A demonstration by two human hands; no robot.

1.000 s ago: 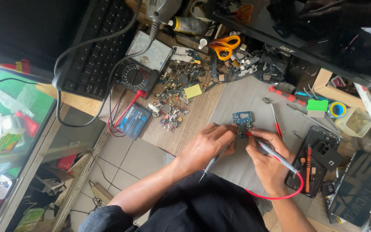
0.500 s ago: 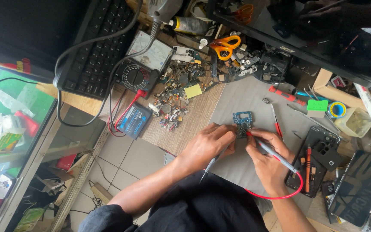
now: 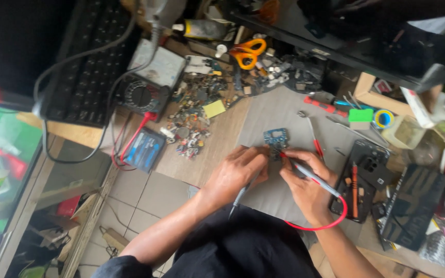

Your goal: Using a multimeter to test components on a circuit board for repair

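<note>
A cluttered repair counter — loose parts, a multimeter, orange scissors — leaves one grey mat free. On it lies a small blue circuit board. Both hands are closed on probes: left hand on a grey one, right hand on a red-tipped one, tips at the board's lower edge — probing seems underway. Shifting contacts calls for tiny moves; an opened phone crowds the right, the counter's edge lies just behind the wrists.
</note>
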